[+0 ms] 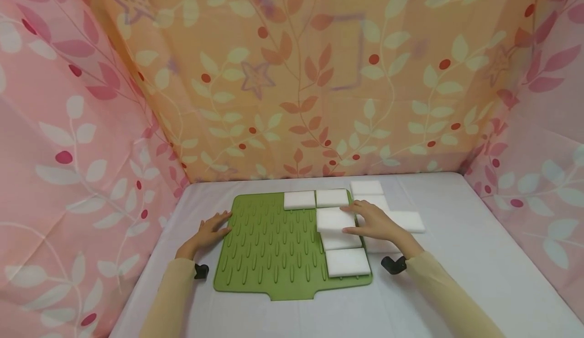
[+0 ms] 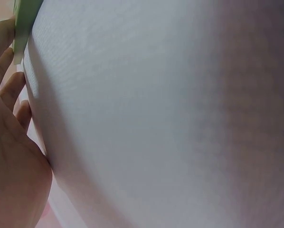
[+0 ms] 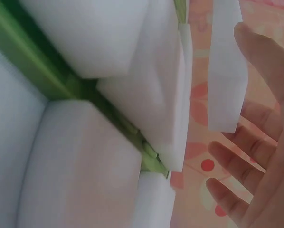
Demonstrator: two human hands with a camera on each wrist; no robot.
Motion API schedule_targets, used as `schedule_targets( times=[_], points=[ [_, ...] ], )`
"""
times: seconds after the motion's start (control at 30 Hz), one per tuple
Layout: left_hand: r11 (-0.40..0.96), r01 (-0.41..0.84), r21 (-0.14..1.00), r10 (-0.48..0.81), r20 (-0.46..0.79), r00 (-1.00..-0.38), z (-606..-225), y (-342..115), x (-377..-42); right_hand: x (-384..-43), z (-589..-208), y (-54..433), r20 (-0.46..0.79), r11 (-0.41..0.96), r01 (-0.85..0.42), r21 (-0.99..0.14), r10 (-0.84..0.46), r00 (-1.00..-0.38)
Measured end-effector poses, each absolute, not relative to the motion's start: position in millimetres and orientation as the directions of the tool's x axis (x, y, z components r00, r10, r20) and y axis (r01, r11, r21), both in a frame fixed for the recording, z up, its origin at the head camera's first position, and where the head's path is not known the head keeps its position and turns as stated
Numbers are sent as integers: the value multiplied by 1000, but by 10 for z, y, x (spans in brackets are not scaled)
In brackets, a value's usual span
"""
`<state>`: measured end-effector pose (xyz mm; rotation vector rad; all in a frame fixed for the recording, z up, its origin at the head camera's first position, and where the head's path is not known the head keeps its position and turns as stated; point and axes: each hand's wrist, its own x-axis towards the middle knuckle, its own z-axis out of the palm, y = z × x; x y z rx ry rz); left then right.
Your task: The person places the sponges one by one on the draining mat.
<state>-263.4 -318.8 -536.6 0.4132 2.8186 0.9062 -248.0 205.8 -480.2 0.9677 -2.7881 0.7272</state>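
White blocks: foam-like mat'l, matt, faces smooth, edges crisp. Green mat: rubbery/silicone look, semi-matt, smooth base w/ raised oblong ribs all over. Counter: covered in white cloth, matt, fine weave vis. in L wrist view. Orange backdrop & pink side drapes: printed fabric, thin-looking, slt. sheen, a few creases. Sleeves: beige cloth, matt. Blk wrist units: prob. plastic, smooth.

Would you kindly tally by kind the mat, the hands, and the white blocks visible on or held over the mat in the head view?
Green mat: 1
White blocks visible on the mat: 4
Held white block: 1
Hands: 2 (left hand, right hand)
Total: 8
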Motion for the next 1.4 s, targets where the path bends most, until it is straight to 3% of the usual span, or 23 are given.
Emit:
schedule_targets(
  times=[0.47, 1.4],
  points=[
    [763, 241, 600, 320, -27, -947, -5365, -3187, -2628, -2656, -4774, 1671, 264, 687, -660, -305, -605, -751],
    [768, 228, 598, 309, -34, -950, -5400, -3193, -2645, -2845, -4824, 1080, 231, 691, -674, -261, -633, -739]
  ],
)
